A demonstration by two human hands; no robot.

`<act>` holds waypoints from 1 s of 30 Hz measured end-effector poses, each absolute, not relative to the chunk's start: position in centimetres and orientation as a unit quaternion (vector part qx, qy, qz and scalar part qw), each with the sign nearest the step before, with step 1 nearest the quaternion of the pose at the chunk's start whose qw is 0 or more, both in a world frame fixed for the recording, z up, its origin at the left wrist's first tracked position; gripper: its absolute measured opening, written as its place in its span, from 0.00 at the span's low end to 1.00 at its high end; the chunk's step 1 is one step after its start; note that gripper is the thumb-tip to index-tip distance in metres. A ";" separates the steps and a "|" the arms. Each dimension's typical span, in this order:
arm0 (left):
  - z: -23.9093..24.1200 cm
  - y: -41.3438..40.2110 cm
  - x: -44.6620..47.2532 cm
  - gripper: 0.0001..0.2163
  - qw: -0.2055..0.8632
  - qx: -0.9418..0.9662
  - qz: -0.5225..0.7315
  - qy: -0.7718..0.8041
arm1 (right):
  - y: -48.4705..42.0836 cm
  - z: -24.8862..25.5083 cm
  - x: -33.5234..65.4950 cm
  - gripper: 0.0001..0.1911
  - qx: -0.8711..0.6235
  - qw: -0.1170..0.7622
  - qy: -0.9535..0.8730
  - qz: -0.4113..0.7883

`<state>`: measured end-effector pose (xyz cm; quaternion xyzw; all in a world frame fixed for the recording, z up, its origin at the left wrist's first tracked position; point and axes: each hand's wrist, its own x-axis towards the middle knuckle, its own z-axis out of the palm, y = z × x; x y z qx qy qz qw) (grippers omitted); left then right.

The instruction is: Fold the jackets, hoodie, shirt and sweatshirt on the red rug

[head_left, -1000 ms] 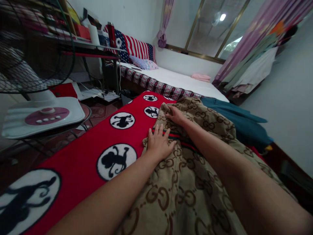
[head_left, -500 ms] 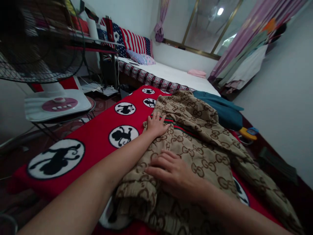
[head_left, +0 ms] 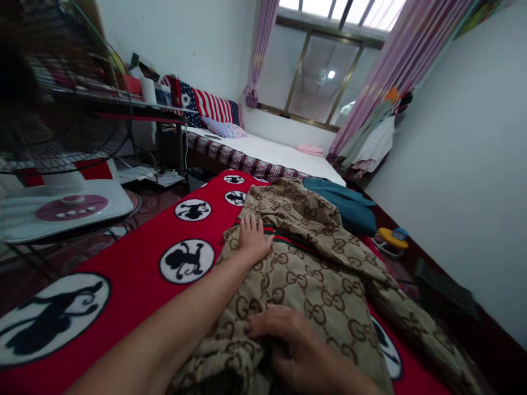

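Observation:
A tan jacket (head_left: 313,274) with a brown letter pattern lies spread over a red blanket (head_left: 135,299) printed with dark figures in white ovals. My left hand (head_left: 253,238) rests flat on its left part, fingers spread, beside a green-and-red stripe (head_left: 288,241). Closer to me, my right hand (head_left: 288,334) is bent over the lower part of the cloth. Its fingers lie together and curve down, with the thumb held apart below them; the fingertips are partly hidden. Gathered cloth (head_left: 230,356) bunches to the left of that hand.
A teal garment (head_left: 341,203) lies beyond the jacket. On the left are a fan (head_left: 53,109) and a cluttered desk (head_left: 164,112). A white-topped bed (head_left: 267,151) stands under the window. To the right is a yellow stool (head_left: 393,238), with clothes (head_left: 370,145) hanging behind.
The camera view has tilted up and shifted, so more window shows. My left hand stays on the stripe. My right hand's fingers have curled more, and the cloth near it is more bunched.

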<state>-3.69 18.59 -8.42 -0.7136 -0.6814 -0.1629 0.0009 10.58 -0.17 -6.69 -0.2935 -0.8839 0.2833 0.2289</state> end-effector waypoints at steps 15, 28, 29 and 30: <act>-10.6 18.2 -4.1 0.22 0.004 -0.775 -0.249 -0.580 | 17.1 -4.9 34.9 0.22 -0.706 0.260 -0.648 -0.119; -10.9 18.4 -4.0 0.19 0.040 -0.776 -0.276 -0.566 | 18.9 -3.5 36.4 0.12 -0.732 0.115 -0.655 -0.150; -11.0 18.4 -4.1 0.19 0.039 -0.782 -0.276 -0.558 | 18.5 -2.8 36.0 0.12 -0.738 0.114 -0.639 -0.182; -11.1 18.4 -4.1 0.20 0.036 -0.788 -0.273 -0.551 | 18.2 -2.0 35.5 0.13 -0.748 0.113 -0.621 -0.207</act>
